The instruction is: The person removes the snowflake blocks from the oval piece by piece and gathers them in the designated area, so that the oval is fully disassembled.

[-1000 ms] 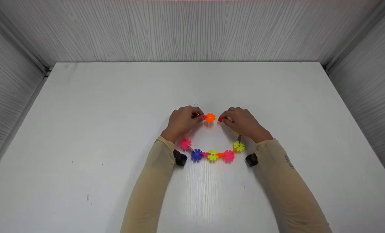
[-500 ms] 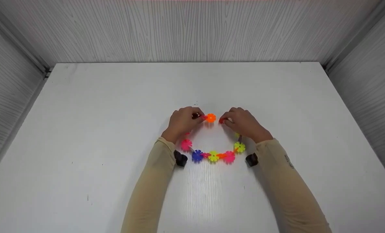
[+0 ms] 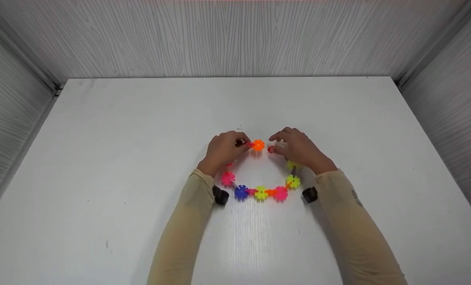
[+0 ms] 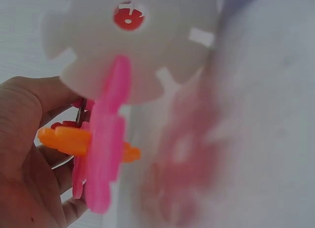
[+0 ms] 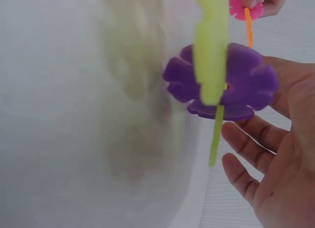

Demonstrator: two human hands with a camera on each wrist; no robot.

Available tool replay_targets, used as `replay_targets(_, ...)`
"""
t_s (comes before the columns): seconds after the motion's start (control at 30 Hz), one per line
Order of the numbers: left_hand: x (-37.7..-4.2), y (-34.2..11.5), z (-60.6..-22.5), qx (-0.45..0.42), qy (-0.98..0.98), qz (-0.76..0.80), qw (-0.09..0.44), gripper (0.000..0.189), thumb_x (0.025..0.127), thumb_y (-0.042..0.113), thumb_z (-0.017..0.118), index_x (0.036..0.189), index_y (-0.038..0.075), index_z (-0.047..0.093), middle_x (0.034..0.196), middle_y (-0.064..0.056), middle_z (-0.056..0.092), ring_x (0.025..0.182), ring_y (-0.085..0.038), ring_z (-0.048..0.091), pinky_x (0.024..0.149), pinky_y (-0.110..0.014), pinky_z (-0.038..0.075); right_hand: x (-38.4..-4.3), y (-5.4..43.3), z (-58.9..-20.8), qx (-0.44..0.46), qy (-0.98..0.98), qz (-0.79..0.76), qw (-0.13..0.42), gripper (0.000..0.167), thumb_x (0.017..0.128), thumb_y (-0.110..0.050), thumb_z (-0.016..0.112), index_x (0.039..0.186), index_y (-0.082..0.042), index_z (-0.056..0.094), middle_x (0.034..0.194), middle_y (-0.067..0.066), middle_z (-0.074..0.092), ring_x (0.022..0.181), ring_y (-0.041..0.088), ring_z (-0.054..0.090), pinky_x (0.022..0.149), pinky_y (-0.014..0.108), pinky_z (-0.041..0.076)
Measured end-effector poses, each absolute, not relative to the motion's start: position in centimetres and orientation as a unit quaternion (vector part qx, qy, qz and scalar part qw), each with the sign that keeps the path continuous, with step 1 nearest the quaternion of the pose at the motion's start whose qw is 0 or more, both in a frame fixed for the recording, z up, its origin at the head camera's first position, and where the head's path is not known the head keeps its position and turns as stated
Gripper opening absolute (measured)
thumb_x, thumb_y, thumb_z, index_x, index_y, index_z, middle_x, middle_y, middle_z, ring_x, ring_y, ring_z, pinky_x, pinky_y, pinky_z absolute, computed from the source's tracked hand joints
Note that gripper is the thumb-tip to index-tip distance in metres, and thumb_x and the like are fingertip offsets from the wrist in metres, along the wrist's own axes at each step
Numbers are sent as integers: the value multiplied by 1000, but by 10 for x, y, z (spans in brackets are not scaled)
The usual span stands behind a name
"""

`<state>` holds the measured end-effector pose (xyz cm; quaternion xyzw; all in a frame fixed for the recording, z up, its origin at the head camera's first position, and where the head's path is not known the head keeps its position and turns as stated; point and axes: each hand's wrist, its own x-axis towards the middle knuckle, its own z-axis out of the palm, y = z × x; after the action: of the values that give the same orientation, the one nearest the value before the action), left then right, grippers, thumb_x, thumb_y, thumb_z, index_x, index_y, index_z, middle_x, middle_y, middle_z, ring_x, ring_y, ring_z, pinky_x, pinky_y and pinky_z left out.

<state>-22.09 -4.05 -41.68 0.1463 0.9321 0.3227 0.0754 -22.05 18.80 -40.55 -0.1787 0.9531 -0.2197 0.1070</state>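
A chain of interlocking plastic flower discs curves in a ring over the table, its two ends close together at the far side. My left hand [image 3: 224,149] pinches a pink disc beside the orange disc [image 3: 258,145] that ends the left side. A whitish disc [image 4: 98,46] and a pink disc [image 4: 106,154] loom large in the left wrist view. At the other end is a red disc [image 3: 270,149], with the thumb of my right hand [image 3: 299,148] against it and the index finger lifted away. A purple disc [image 5: 246,63] partly hides that hand's fingers in the right wrist view.
Yellow [image 3: 261,193], blue [image 3: 241,192] and pink discs [image 3: 281,193] form the near side of the ring. Black wrist cameras [image 3: 221,195] sit at both cuffs. The white table [image 3: 101,158] meets grey wood-grain panels [image 3: 235,39] at the back and sides.
The fingers of my right hand have spread and lifted off the red disc, which shows more now. My left hand keeps its pinch, and the chain has shifted slightly toward me.
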Motion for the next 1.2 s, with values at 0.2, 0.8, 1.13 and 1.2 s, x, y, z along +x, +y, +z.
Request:
replay_targets(0.2,-221,-41,-416,149,930,327,76,21,92,31,65,106,17,73,102,-2,70,89,-20,61,86,-36,50,-218,179,-402,-208,949,-225,71,46,90,-37,66,129,-14,59,114,10,60,111,29,49,104,46,39)
replay_targets(0.8,-221,-34,-411,165,927,327,80,23,92,30,64,107,15,73,103,-3,70,91,-20,62,89,-35,51,-217,169,-404,-233,945,-222,58,42,91,-30,67,127,-10,60,103,11,59,95,27,51,91,42,45)
replay_targets(1.13,-218,-35,-416,176,926,324,79,22,93,28,63,108,15,73,101,-4,68,91,-21,60,88,-35,51,-217,167,-407,-205,940,-252,103,39,92,-28,65,127,-11,61,101,10,60,90,24,53,86,37,50)
replay_targets(1.2,-218,-35,-416,176,926,325,81,22,94,28,63,108,15,73,101,-5,68,91,-21,59,88,-35,51,-217,166,-407,-197,939,-259,108,37,92,-27,65,126,-11,62,100,9,61,90,24,53,85,36,50)
